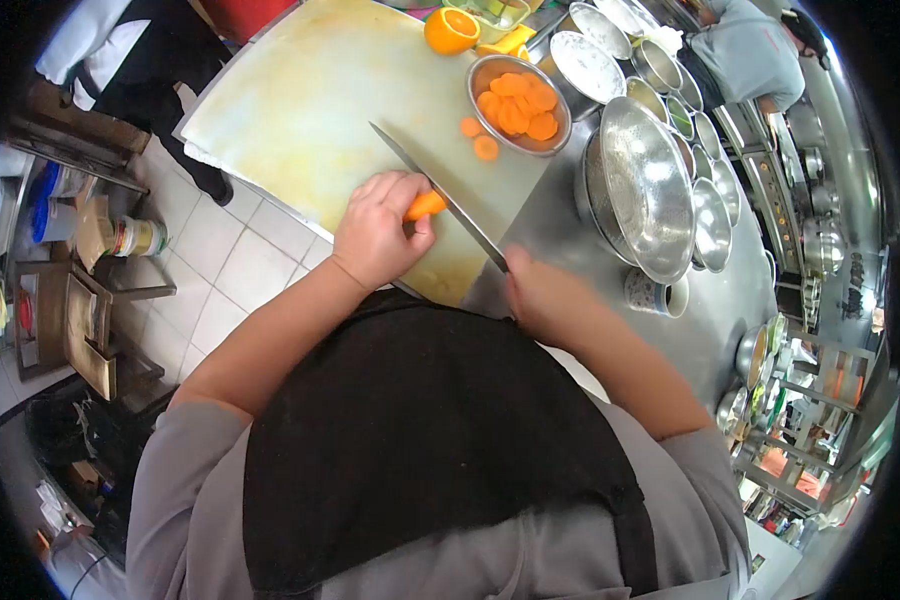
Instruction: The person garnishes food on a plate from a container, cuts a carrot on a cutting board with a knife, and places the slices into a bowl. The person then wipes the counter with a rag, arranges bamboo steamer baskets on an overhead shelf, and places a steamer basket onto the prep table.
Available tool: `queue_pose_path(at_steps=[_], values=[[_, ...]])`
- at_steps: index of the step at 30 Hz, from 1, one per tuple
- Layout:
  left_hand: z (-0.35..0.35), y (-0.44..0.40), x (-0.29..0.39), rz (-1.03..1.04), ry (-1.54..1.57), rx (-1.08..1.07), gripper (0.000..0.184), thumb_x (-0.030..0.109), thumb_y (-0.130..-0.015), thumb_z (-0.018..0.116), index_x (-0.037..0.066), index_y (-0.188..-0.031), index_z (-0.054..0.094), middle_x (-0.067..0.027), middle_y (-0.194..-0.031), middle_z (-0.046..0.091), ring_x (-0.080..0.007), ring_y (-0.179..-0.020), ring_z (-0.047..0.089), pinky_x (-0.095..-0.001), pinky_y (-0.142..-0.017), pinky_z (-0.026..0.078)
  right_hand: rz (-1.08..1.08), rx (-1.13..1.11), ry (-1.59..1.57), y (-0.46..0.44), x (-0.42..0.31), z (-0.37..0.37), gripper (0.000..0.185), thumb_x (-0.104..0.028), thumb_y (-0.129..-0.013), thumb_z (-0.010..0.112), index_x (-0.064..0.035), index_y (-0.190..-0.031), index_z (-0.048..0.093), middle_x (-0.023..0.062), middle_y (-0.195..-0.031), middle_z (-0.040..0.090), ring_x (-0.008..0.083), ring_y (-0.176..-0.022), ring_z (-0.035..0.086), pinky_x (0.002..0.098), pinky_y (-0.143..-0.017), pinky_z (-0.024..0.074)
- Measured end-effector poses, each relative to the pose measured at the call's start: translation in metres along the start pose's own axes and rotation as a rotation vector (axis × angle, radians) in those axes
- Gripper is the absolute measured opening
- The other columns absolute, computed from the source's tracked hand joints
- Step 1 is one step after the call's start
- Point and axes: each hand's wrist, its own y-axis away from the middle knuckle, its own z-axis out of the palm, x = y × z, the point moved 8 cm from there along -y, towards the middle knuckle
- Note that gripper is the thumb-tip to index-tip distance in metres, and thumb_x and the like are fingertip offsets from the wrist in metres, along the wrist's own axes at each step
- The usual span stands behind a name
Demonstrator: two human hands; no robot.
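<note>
While the fingers of the left hand (382,228) pin a bright-orange cylindrical carrot piece (426,206) on the pale, yellowed cutting board (300,100), those of the right hand (544,296) grip a long steel knife (467,222). Slicing seems underway; another cut calls for tucked fingertips. The blurred right hand hides the handle.

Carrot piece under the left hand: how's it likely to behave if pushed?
The carrot piece is probably stiff, as it looks thick and solid. Its rounded side suggests it could roll across the flat cutting board without the left hand steadying it. Its small size suggests it's light, so likely easy to shift.
</note>
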Motion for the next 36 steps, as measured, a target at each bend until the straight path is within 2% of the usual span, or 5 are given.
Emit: queue_pose_path(at_steps=[6, 12, 21, 30, 36], values=[[-0.001, 0.002, 0.000, 0.000, -0.011, -0.005, 0.033, 0.010, -0.075, 0.071, 0.007, -0.106, 0.063, -0.0104, -0.101, 0.064, -0.0320, -0.098, 0.062, -0.0427, -0.088, 0.050, -0.037, 0.074, 0.044, -0.030, 0.001, 0.015, 0.019, -0.014, -0.096, 0.045, -0.0013, -0.109, 0.050, 0.0277, -0.092, 0.068, 0.0466, -0.086, 0.067, 0.0561, -0.078, 0.0508], [-0.001, 0.003, -0.001, 0.027, 0.011, 0.033, 0.032, 0.010, -0.075, 0.072, 0.007, -0.105, 0.062, -0.0101, -0.099, 0.064, -0.0318, -0.097, 0.062, -0.0429, -0.088, 0.051, -0.137, 0.213, 0.014, 0.009, 0.013, 0.002, 0.021, -0.016, -0.097, 0.054, -0.0035, -0.112, 0.047, 0.0241, -0.087, 0.066, 0.0462, -0.082, 0.064, 0.0550, -0.072, 0.0490], [0.001, 0.001, -0.002, 0.014, -0.005, 0.003, 0.032, 0.011, -0.075, 0.072, 0.007, -0.106, 0.062, -0.0100, -0.100, 0.064, -0.0313, -0.099, 0.062, -0.0422, -0.089, 0.050, -0.039, 0.046, 0.132, 0.028, 0.010, -0.006, 0.021, -0.015, -0.098, 0.053, -0.0025, -0.113, 0.045, 0.0249, -0.086, 0.066, 0.0465, -0.083, 0.065, 0.0568, -0.075, 0.0493], [-0.001, 0.000, 0.002, -0.001, 0.002, -0.003, 0.031, 0.008, -0.074, 0.072, 0.007, -0.103, 0.061, -0.0120, -0.100, 0.064, -0.0340, -0.098, 0.062, -0.0437, -0.088, 0.050, -0.045, 0.036, -0.076, -0.032, 0.009, 0.023, 0.018, -0.017, -0.099, 0.047, -0.0002, -0.106, 0.051, 0.0263, -0.088, 0.068, 0.0469, -0.086, 0.067, 0.0564, -0.077, 0.0508], [0.001, 0.005, -0.002, 0.032, -0.001, 0.036, 0.030, 0.009, -0.075, 0.072, 0.007, -0.103, 0.061, -0.0108, -0.100, 0.064, -0.0329, -0.098, 0.062, -0.0428, -0.089, 0.051, -0.071, 0.126, -0.063, 0.000, 0.004, 0.000, 0.018, -0.016, -0.098, 0.048, -0.0008, -0.107, 0.050, 0.0256, -0.086, 0.067, 0.0469, -0.084, 0.066, 0.0567, -0.076, 0.0498]])
